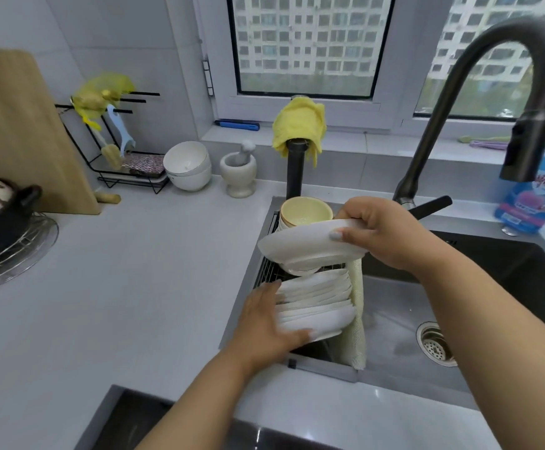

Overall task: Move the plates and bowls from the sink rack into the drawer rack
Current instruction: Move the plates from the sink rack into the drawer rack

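Both bare forearms reach forward, the right hand (pixel 375 232) raised with fingers curled and thumb pinching, the left hand (pixel 269 323) lower, palm down, fingers extended and thumb spread.

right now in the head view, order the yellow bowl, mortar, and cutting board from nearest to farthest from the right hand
From the right hand:
1. yellow bowl, just left of it in the sink rack
2. mortar, farther left on the counter
3. cutting board, far left against the wall

I hold one white plate (pixel 310 246) in my right hand (pixel 378 232); my left hand (pixel 264 323) rests on one stack of white plates (pixel 316 306), too tightly packed to count. One yellow bowl (pixel 307 212) stands behind, two white bowls (pixel 188 165) nest on the bench (pixel 135 271), and one mortar (pixel 238 172) sits beside them.
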Demonstrator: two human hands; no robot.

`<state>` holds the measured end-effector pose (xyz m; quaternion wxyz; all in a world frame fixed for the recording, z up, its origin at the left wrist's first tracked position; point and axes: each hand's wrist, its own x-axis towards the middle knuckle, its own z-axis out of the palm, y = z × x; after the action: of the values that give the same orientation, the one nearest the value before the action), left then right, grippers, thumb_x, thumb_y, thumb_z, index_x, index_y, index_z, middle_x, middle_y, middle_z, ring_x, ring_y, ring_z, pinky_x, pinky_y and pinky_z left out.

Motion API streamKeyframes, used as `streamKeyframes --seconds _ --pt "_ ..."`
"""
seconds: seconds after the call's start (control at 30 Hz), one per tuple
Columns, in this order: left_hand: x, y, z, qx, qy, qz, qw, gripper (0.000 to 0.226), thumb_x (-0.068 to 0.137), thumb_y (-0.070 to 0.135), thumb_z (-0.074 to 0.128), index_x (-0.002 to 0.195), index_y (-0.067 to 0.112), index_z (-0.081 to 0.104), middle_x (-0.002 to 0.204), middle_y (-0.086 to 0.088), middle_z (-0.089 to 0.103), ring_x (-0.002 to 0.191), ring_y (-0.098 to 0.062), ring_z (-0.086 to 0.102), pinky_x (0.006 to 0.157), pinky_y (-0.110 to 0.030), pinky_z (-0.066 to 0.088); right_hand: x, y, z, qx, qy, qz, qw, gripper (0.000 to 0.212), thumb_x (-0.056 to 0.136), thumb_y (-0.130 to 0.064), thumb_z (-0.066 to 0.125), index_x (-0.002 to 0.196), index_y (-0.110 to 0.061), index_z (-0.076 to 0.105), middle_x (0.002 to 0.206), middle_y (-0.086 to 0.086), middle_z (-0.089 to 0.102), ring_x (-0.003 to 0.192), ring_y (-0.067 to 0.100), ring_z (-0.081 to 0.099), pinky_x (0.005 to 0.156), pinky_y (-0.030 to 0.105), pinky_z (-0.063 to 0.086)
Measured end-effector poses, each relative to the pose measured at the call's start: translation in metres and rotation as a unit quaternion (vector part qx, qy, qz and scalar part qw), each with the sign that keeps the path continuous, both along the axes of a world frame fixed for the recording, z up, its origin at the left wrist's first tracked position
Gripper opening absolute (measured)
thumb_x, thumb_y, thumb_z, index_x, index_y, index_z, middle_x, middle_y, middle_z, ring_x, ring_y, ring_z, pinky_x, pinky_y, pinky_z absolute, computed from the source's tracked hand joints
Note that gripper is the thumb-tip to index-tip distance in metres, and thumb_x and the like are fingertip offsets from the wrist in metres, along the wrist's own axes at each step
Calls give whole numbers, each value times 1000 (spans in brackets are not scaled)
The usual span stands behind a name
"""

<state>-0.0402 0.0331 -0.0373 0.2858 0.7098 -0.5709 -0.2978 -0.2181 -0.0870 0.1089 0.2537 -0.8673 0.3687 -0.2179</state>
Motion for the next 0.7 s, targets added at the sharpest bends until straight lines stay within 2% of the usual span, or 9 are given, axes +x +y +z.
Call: streamKeyframes --seconds 0.1,0.17,0.23,0.3,0.33,0.43,0.5,0.57,0.7 --pt "-2 19 21 -47 129 123 983 63 77 46 59 134 24 44 130 11 44 120 -5 42 100 -24 35 -7 22 9 -52 -6 31 998 19 84 -25 68 73 -31 55 73 -12 53 68 0 49 58 12 36" --pt "-5 32 38 -66 217 237 945 26 91 29 49 116 25 53 120 8 55 108 -6 52 91 -22 41 -12 38 11 -82 -1 57 995 12 83 -26 69 77 -20 61 74 -8 54 69 6 50 60 18 37" --pt "-11 49 58 -53 389 326 860 20 98 27 43 109 16 56 112 -9 61 99 -20 60 86 -32 49 -18 59 13 -112 1 100 989 16 82 -26 72 78 -13 64 73 -7 55 70 8 51 59 20 37" --pt "-20 71 76 -27 570 322 756 41 99 41 40 112 4 53 107 -26 63 93 -36 66 78 -44 55 -25 85 16 -137 -2 157 978 12 81 -26 73 78 -16 66 72 -18 51 71 -1 49 62 12 34" --pt "-24 84 81 -10 618 306 724 48 98 45 40 114 1 52 108 -29 63 91 -39 67 75 -46 57 -29 99 17 -148 5 181 972 10 81 -26 73 81 -18 68 72 -23 47 73 -5 47 66 10 33" --pt "-43 126 90 5 675 290 678 44 96 31 43 124 -2 52 117 -26 63 91 -36 67 75 -44 59 -41 143 14 -159 32 216 963 11 82 -26 71 90 -18 71 78 -22 48 76 -1 45 80 21 38" --pt "-56 155 90 -16 690 313 652 41 93 18 42 128 -4 49 120 -26 61 94 -37 66 66 -45 61 -48 169 11 -163 29 237 957 12 83 -25 71 91 -17 72 83 -13 56 80 4 47 82 26 40" --pt "-68 185 90 -51 688 352 632 39 93 14 41 127 -5 48 117 -26 63 92 -38 66 56 -41 59 -53 193 10 -152 31 257 954 12 84 -27 70 90 -16 72 84 -8 61 78 4 47 77 15 37" --pt "-84 250 95 -127 643 432 619 29 97 15 41 118 1 54 107 -22 68 89 -35 69 62 -44 58 -49 234 7 -34 -31 256 966 22 86 -40 62 79 -21 70 80 -11 63 85 -1 50 69 5 37"
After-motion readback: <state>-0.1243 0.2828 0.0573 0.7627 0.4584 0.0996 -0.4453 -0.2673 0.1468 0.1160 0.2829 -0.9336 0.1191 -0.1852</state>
